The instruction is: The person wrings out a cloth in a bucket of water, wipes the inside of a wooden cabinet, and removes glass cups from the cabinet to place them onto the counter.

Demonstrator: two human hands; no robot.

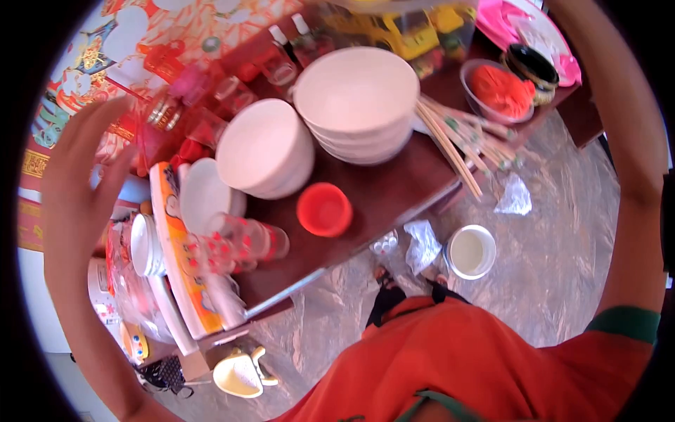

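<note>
My left hand (88, 158) is raised at the left of the view, fingers stretched and thumb apart, with nothing in it. It hangs before the patterned wall, nearest to red and clear containers (165, 116). My right forearm reaches up along the right edge; the hand itself is out of frame. On the dark red table (394, 186) stand a tall stack of pale bowls (358, 91), a second bowl stack (267, 144) and a red cup (324, 209). Clear glasses with red dots (239, 239) are beside an orange and white box (184, 246).
Wooden chopsticks (446, 144) jut past the table's edge. A bowl holding red material (503, 91) sits near a black bowl (531, 70). On the floor are a white bucket (471, 252), plastic bags (422, 246) and a cream-coloured scoop-like thing (239, 374).
</note>
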